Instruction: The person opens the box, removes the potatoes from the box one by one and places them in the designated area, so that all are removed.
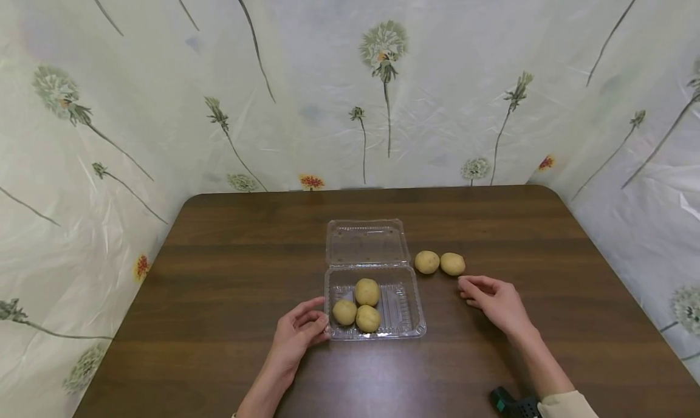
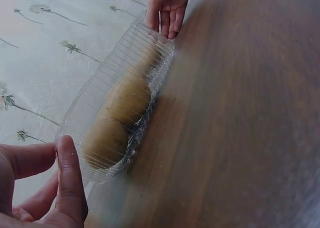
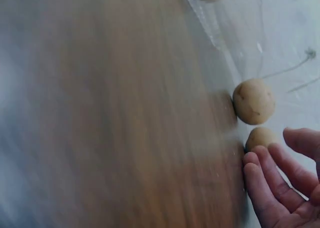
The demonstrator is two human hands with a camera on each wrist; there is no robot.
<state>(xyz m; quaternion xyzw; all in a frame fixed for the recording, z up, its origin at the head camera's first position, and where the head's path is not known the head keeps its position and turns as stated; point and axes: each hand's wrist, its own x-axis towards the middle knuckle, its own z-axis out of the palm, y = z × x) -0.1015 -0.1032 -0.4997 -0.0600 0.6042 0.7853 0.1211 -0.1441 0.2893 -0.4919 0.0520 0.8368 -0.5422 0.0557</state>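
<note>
A clear plastic clamshell box (image 1: 401, 330) lies with its lid folded back, and three potatoes (image 1: 367, 291) sit in the left part of its base. My left hand (image 1: 298, 333) pinches the box's left rim between thumb and fingers; the left wrist view shows the thumb and finger at the edge. Two more potatoes (image 1: 426, 262) rest side by side on the table, right of the lid. Just in front of the right one, my right hand (image 1: 494, 299) reaches with loosely bent fingers and nothing between them. In the right wrist view its fingertips overlap the nearer potato (image 3: 260, 138).
Everything stands on a dark brown wooden table (image 1: 229, 272) with rounded far corners. Sheeting printed with dandelions (image 1: 306, 102) hangs behind it and along both sides. A small black device (image 1: 514, 404) is beside the right sleeve (image 1: 566, 406) at the bottom.
</note>
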